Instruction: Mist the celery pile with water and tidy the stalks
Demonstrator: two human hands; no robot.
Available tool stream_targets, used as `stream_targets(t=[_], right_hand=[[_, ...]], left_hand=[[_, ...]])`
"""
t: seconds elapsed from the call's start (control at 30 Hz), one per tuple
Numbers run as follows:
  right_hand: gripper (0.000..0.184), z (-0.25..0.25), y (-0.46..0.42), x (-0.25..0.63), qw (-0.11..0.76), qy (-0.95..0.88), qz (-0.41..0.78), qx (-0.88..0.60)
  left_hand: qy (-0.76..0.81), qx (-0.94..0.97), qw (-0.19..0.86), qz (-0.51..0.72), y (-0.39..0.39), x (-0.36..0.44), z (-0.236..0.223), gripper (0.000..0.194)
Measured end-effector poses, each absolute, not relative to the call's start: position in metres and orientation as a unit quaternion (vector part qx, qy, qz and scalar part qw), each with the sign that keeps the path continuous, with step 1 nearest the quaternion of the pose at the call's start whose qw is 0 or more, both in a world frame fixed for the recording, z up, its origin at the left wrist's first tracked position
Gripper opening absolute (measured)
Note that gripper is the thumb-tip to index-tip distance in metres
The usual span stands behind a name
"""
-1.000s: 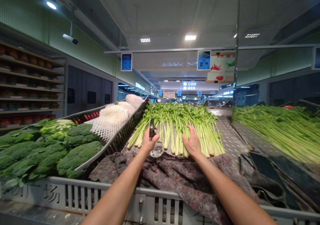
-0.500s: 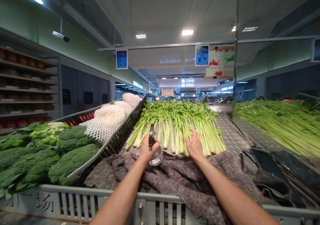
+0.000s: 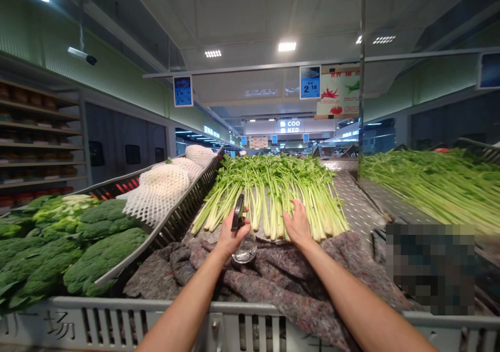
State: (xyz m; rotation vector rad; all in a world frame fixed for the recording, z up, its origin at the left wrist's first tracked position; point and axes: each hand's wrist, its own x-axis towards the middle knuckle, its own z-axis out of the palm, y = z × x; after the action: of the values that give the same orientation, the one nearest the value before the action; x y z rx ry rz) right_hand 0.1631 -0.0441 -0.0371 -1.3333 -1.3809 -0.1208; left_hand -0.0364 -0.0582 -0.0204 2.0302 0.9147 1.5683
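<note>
My left hand (image 3: pixel 233 233) is wrapped round what looks like a spray bottle, with a black head (image 3: pixel 237 214) on top and a clear round bottle (image 3: pixel 245 251) below. It is held over the near ends of the celery (image 3: pixel 273 196), which is spread in a wide row with leaves at the far side. My right hand (image 3: pixel 299 224) lies over the cut ends right of centre. Its thumb and fingers are apart with nothing gripped, and I cannot tell whether they touch the stalks. Beneath both wrists is a crumpled grey-brown felt cloth (image 3: pixel 265 274).
Left of the celery, a black slatted crate wall (image 3: pixel 195 190) borders broccoli (image 3: pixel 105 258) and vegetables in white foam nets (image 3: pixel 160 190). A grey slatted rail (image 3: pixel 128 310) runs along the front. To the right are a mirror (image 3: pixel 425 196) and a blurred-out patch. Price signs (image 3: pixel 310 83) hang above.
The whole scene has shifted slightly left in view. The spray bottle's black head tilts a little more to the right. The right hand keeps nearly the same place over the celery ends.
</note>
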Motion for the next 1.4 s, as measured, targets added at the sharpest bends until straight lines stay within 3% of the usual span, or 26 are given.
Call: stream_targets(t=[0.63,0.87,1.23,1.4], right_hand=[[0.046,-0.018,-0.049,0.182,0.547,-0.590,-0.104,-0.584],[0.047,-0.023,-0.049,0.231,0.525,-0.566,-0.178,-0.610],[0.046,-0.036,-0.048,0.224,0.511,-0.563,-0.134,-0.636],[0.047,-0.035,-0.052,0.223,0.515,-0.561,-0.123,-0.636]], left_hand=[[0.357,0.757,0.206,0.507,-0.062,-0.024,-0.020,0.026],[0.326,0.779,0.239,0.479,-0.069,-0.015,-0.019,0.039],[0.338,0.774,0.225,0.485,-0.075,0.001,-0.014,0.027],[0.321,0.798,0.208,0.465,-0.073,0.004,-0.021,0.036]])
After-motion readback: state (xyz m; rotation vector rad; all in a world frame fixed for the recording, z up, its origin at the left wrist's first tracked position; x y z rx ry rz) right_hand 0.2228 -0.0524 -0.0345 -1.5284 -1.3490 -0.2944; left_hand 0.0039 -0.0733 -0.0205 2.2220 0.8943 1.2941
